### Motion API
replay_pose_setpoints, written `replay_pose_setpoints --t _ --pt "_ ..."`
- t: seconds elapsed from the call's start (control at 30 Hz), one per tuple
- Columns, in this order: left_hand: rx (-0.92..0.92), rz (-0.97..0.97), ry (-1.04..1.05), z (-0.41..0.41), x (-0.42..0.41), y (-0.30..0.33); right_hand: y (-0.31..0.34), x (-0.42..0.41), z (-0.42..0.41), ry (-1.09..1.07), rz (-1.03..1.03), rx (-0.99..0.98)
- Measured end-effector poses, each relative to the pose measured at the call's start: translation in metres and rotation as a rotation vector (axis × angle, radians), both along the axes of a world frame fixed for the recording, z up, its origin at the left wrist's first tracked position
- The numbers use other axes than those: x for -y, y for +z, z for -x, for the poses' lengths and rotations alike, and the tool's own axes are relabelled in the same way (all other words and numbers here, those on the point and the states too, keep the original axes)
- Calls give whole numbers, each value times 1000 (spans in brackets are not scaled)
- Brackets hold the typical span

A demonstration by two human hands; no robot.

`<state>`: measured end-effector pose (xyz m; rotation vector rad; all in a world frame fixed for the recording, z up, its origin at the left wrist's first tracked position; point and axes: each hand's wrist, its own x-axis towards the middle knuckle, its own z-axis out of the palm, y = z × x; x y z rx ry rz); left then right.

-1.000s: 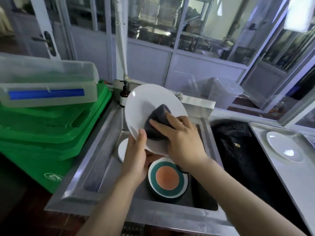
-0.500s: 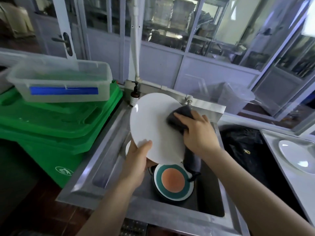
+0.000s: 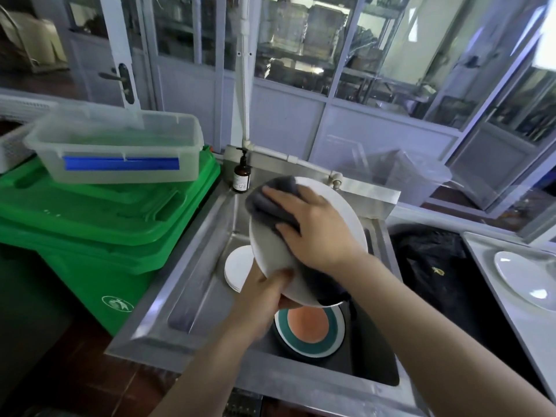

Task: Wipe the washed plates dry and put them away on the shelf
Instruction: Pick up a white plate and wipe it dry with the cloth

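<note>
A white plate (image 3: 272, 251) is held tilted over the steel sink (image 3: 192, 284). My left hand (image 3: 264, 296) grips its lower edge, thumb on the face. My right hand (image 3: 313, 227) presses a dark grey cloth (image 3: 267, 206) against the plate's upper left, fingers spread over it. The cloth's tail hangs behind the plate's lower right. In the sink lie a plate with an orange centre and teal ring (image 3: 310, 329) and a white plate stack (image 3: 237, 267). Another white plate (image 3: 526, 278) rests on the surface at right.
A green bin (image 3: 99, 236) with a clear plastic box (image 3: 120, 145) on its lid stands left of the sink. A brown pump bottle (image 3: 242, 176) sits at the sink's back corner. A black bag (image 3: 433, 266) fills the gap right of the sink. Glass partitions stand behind.
My right hand has swept the cloth from the plate's right edge over to its upper left. The plate has tipped further, and my left hand's grip has stayed at the lower edge.
</note>
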<state>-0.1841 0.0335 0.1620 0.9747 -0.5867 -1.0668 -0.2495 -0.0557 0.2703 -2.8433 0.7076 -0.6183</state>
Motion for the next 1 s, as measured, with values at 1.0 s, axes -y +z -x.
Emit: replay_pose_setpoints --t 1.0 --pt "-358 78 206 -36 -16 14 -39 9 47 -17 132 -224"
